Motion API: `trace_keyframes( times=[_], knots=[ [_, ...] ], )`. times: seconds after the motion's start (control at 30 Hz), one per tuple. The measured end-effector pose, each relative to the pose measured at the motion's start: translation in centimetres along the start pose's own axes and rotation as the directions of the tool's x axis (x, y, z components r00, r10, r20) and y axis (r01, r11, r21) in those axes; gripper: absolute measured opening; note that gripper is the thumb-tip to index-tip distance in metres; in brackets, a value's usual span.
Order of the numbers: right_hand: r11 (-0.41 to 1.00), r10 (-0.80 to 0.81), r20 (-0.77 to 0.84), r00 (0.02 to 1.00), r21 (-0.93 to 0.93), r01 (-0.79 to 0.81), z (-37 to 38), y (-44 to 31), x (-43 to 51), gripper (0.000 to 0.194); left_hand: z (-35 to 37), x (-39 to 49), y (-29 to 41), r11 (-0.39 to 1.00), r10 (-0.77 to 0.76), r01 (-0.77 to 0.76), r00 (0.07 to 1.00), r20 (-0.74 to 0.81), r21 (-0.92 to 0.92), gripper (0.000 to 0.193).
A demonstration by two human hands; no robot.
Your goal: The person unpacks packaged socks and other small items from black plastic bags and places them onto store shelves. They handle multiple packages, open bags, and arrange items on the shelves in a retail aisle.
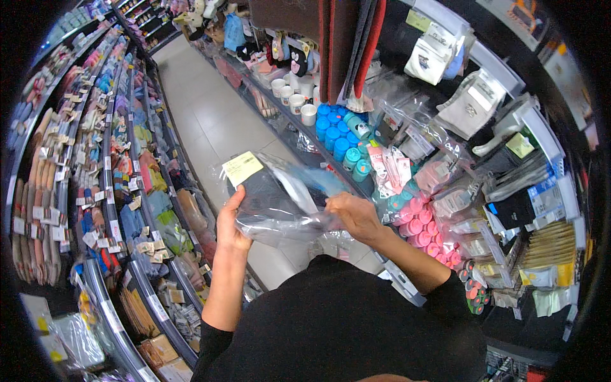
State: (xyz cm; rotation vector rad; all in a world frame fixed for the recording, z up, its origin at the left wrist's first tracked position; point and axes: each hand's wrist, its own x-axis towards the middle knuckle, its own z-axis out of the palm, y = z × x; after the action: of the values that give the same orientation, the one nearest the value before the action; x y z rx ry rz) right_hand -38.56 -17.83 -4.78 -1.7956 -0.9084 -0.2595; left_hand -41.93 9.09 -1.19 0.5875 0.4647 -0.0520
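Note:
In front of my body I hold a clear plastic bag (281, 224) with dark folded textile items inside. A yellow paper label (242, 168) with writing is on its upper left part. My left hand (233, 222) supports the bag at its left side, the thumb on top beneath the label. At the other end, my right hand (355, 217) has its fingers closed on the gathered plastic. White and blue streaks across the middle of the bag are blurred, so I cannot tell whether they are contents or reflections.
Shelves of socks (98, 138) line the left side of the tiled aisle floor (200, 90). On the right shelf stand white mugs (309, 114), blue bottles (341, 148) and pink bottles (420, 229). Packaged socks (472, 105) hang from hooks. Brown and red felt sheets (329, 47) hang above.

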Motion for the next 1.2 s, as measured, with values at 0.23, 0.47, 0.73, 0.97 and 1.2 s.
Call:
trace_keyframes(
  times=[0.23, 0.47, 0.73, 0.97, 1.2],
  knots=[
    [0.924, -0.045, 0.328, 0.943, -0.346, 0.165, -4.4, 2.0, 3.2, 0.017, -3.0, 7.7, 2.1, 0.994, 0.041, -0.053, 0.99, -0.133, -0.092, 0.029],
    [0.994, 0.111, 0.534, 0.838, -0.07, -0.088, -1.9, 6.9, 1.2, 0.035, 1.1, 13.4, 2.2, 1.0, 0.014, -0.013, 0.999, -0.033, 0.025, 0.03],
    [0.793, 0.554, 0.251, 0.794, 0.128, -0.595, 2.9, 6.0, 8.7, 0.026, 4.2, 19.9, 6.5, 0.984, -0.171, 0.152, 0.951, 0.257, 0.093, 0.035],
    [0.855, 0.145, -0.358, 0.923, -0.423, -0.299, 6.7, 3.5, 15.7, 0.028, 5.0, 24.2, 8.3, 0.96, -0.28, 0.268, 0.907, 0.315, 0.081, 0.038],
    [0.727, -0.046, -0.298, 0.954, -0.665, -0.173, 8.6, 3.8, 16.5, 0.041, 5.7, 26.8, 9.3, 0.881, -0.469, 0.453, 0.797, 0.382, 0.136, 0.037]
  ],
)
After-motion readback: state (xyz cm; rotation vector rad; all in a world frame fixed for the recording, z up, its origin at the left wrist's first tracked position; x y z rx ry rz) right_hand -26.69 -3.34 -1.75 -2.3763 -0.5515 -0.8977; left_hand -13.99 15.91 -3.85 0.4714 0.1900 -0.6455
